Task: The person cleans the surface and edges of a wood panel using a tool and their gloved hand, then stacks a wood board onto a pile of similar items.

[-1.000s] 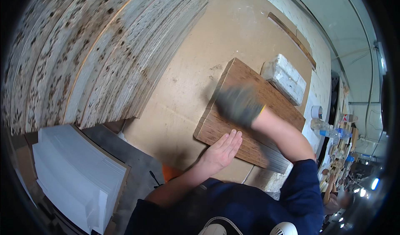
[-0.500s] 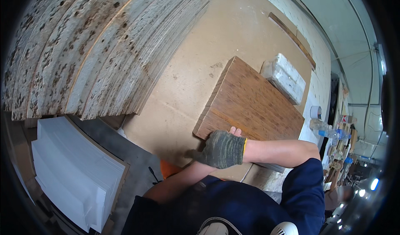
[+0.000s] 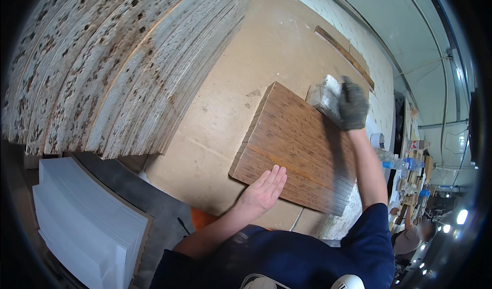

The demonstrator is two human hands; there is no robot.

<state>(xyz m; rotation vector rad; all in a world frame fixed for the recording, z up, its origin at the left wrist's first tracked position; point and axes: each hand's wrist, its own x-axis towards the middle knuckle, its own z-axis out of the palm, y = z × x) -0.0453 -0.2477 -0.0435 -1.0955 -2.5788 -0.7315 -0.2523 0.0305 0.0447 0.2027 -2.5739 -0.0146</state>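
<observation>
A stack of brown wood-grain planks lies squared up on the cardboard-covered table. My bare left hand rests on its near edge, fingers stretched out flat on the top plank. My right hand, in a dark grey-green knit glove, is out beyond the stack's far right corner. It is at a white, plastic-wrapped block, covering that block's right part. Motion smears the gloved fingers, so whether they grip the block cannot be made out.
A tall stack of rough, speckled boards stands at the left. Below it are white sheets. A thin wooden strip lies at the back. On the right are a tape roll and plastic bottles; another person is farther off.
My right hand has left the near edge of the planks, where it crossed over my left, and swung far right to the wrapped block. My left hand now shows, flat on the planks.
</observation>
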